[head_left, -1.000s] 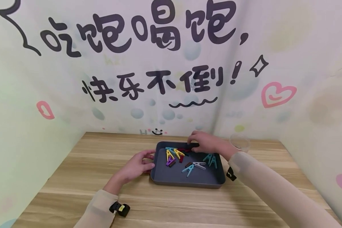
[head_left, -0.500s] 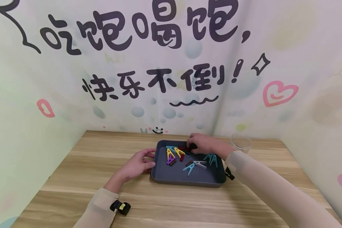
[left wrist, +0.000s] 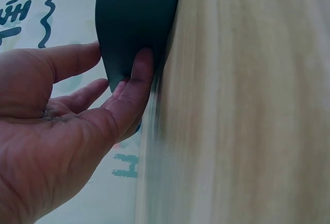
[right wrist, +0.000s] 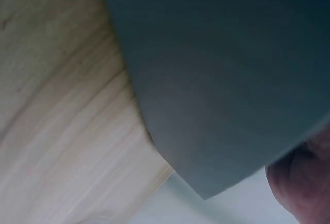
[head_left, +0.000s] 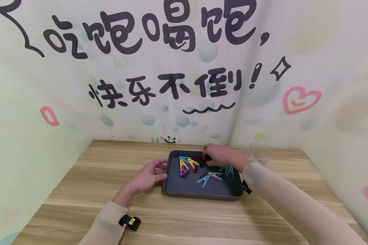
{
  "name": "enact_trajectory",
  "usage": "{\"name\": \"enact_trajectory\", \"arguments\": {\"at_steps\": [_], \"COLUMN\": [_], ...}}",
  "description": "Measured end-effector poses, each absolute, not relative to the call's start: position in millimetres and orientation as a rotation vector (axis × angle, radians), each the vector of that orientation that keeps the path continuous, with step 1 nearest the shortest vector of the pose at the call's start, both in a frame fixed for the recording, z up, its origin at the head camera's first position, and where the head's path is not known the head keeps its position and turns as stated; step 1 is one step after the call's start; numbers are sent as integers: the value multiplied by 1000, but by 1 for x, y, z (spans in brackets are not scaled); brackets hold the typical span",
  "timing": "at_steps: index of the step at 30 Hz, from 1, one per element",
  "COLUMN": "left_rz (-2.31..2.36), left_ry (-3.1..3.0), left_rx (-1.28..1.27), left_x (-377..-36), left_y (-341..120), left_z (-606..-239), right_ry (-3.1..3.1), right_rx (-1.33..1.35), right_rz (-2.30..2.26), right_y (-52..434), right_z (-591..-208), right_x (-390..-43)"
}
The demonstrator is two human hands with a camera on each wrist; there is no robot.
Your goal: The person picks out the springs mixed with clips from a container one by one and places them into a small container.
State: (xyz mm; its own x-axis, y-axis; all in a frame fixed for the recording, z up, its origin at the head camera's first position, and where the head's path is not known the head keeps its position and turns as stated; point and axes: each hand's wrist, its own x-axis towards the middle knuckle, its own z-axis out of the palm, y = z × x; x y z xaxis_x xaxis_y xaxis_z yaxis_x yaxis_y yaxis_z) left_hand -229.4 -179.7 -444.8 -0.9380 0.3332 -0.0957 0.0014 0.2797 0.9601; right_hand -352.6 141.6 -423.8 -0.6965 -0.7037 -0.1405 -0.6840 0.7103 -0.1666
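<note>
Dark grey plastic is filling most of the scene's centre: a shallow tray (head_left: 171,190) is sitting on the wooden table (head_left: 79,183), and both hands are working at it. Over the last second the right hand (head_left: 219,156) has been drawing slightly back from the tray's far rim towards the inside, its fingers now curling round a black clothespin (head_left: 207,157) at the far edge; this reads as a pick-up getting under way, with the pin not yet lifted clear. The left hand (head_left: 147,177) has hardly been moving: it is resting against the tray's left wall, fingers relaxed and fairly straight, thumb and fingertips touching the rim (left wrist: 129,54) rather than clutching it, apparently steadying the tray.

Inside the tray, loose clothespins are lying in a scatter. Counting by colour: two yellow ones (head_left: 187,164), one purple (head_left: 184,174), a dark red one (head_left: 196,160), a teal pair (head_left: 227,171) near the right wall, one light blue (head_left: 202,181) crossing one white (head_left: 215,176), plus another teal tip behind the yellows; overlaps are making the total uncertain. One clear plastic cup (head_left: 259,153) is standing just beyond the right forearm.
</note>
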Motion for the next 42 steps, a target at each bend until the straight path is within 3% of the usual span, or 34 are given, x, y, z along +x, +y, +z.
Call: {"name": "enact_trajectory", "arguments": {"at_steps": [42], "left_rz": [1695], "left_ry": [2283], "left_rx": [279], "left_x": [-226], "left_y": [-178], "left_z": [-441], "right_ry": [2960], "right_rx": [-1030], "right_rz": [-788], "right_y": [209], "right_z": [-375], "right_x": [-326]}}
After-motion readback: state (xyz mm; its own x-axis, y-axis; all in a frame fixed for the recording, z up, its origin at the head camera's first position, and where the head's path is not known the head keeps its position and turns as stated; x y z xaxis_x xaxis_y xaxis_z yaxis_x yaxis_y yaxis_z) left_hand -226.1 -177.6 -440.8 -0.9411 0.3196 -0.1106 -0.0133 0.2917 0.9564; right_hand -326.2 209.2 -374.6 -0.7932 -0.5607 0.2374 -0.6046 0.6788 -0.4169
